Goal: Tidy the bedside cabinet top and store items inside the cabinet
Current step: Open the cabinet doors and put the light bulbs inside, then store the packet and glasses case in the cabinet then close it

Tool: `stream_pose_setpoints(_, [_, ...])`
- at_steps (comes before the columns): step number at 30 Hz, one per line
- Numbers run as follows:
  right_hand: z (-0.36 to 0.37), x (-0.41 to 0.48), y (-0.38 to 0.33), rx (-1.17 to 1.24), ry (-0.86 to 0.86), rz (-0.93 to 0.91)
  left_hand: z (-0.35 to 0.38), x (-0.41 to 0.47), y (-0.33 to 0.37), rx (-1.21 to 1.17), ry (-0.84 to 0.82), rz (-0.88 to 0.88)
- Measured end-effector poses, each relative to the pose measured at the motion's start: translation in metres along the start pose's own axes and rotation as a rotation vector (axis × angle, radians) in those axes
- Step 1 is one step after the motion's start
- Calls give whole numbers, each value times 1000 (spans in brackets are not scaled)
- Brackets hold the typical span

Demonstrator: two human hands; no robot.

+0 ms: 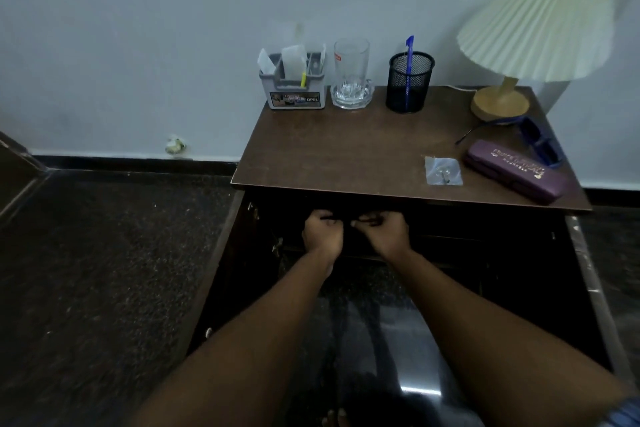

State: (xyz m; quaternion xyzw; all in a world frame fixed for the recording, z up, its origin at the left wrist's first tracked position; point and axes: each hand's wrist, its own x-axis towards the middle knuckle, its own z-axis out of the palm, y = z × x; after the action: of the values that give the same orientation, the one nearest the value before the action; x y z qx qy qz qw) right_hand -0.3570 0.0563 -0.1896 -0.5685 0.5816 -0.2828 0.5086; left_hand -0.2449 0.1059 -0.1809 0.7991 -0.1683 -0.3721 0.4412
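Fingers (320, 222) of left hand (323, 234) and right hand (386, 234) curl on thin dark item (369, 218), identity unclear, inside cabinet (502, 253) | purple case (516, 172): bench (346, 156), 2 o'clock, axis 10-4 | right hand nearer.

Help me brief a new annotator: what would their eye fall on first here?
The two forearms lead the eye to the left hand and right hand, fingers curled inside the dark open cabinet under the top; what they hold is too dark to tell. Next, the pleated lamp at the back right corner, and the purple case at the front right edge.
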Motion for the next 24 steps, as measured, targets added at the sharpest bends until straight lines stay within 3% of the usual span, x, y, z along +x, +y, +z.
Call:
stream_pose_setpoints(7, [-33,-37,-7,-50,-59,-73,0,-57,19,-23,-59,84])
stream_pose_setpoints(24, [-139,-69,-51,25,138,-144,33,-117,86,-119,-175,262])
